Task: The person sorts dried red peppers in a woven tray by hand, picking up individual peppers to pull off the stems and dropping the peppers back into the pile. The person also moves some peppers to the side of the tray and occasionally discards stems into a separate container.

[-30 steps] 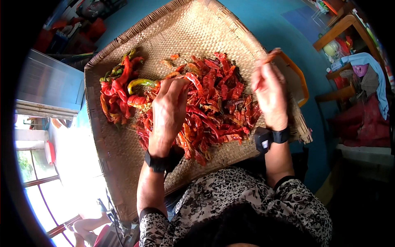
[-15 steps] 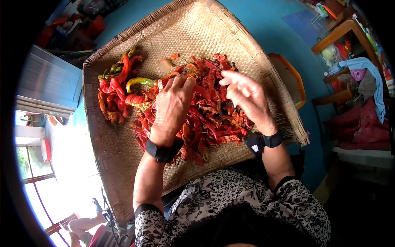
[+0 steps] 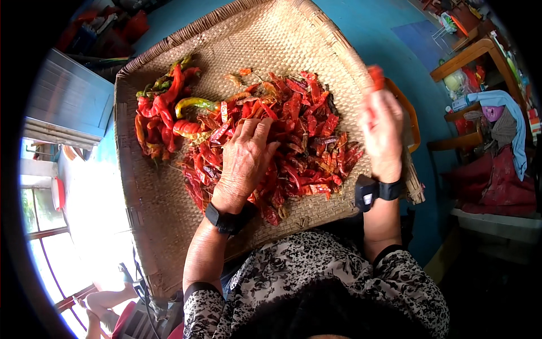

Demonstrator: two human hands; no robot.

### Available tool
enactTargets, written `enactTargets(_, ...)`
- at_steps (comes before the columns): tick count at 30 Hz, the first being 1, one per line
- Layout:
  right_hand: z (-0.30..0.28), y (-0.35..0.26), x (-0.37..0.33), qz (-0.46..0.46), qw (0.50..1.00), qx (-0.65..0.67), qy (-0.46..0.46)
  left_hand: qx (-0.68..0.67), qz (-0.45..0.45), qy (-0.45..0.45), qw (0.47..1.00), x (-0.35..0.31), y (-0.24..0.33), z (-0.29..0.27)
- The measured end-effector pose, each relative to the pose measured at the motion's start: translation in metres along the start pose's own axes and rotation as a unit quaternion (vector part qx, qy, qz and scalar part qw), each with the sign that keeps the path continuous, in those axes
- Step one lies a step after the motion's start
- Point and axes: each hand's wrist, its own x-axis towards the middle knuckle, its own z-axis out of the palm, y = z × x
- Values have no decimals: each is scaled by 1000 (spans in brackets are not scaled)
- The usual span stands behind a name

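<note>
A heap of dried red chili peppers (image 3: 305, 164) lies in a large woven basket tray (image 3: 254, 34). My left hand (image 3: 244, 161) rests over the heap's left part, thumb apart from the bent fingers, whose tips touch the peppers. At the tray's right rim, my right hand (image 3: 384, 127) is raised and smeared by motion. It grips a red chili pepper (image 3: 375, 76) that sticks up past the fingers. Fresher, glossy red peppers (image 3: 164, 107) are bunched at the tray's left, and a yellow-green pepper (image 3: 195, 104) lies between them and the heap.
Beyond the tray's right rim, an orange-edged container (image 3: 412, 113) stands partly hidden behind my right hand. Farther right is a wooden chair (image 3: 463, 62) with cloths hung on it. The floor (image 3: 372, 28) is blue. At lower left, another person's bare legs (image 3: 107, 302) show.
My right hand has swung right from above the heap to the tray's rim, with a red chili pepper in it. My left hand has shifted slightly right and down.
</note>
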Motion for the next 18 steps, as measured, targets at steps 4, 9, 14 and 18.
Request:
enactTargets(4,-45,-3,25,58,857,511,24,64,35,9,997,-1,-6,9)
enactTargets(9,-55,-3,26,67,786,614,10,66,-13,10,998,-6,-14,9)
enactTargets(14,-14,16,10,2,980,160,-115,-23,-35,18,999,-7,-11,0)
enactTargets(18,33,28,-13,-88,938,-207,-264,-62,-27,48,997,-7,5,-6)
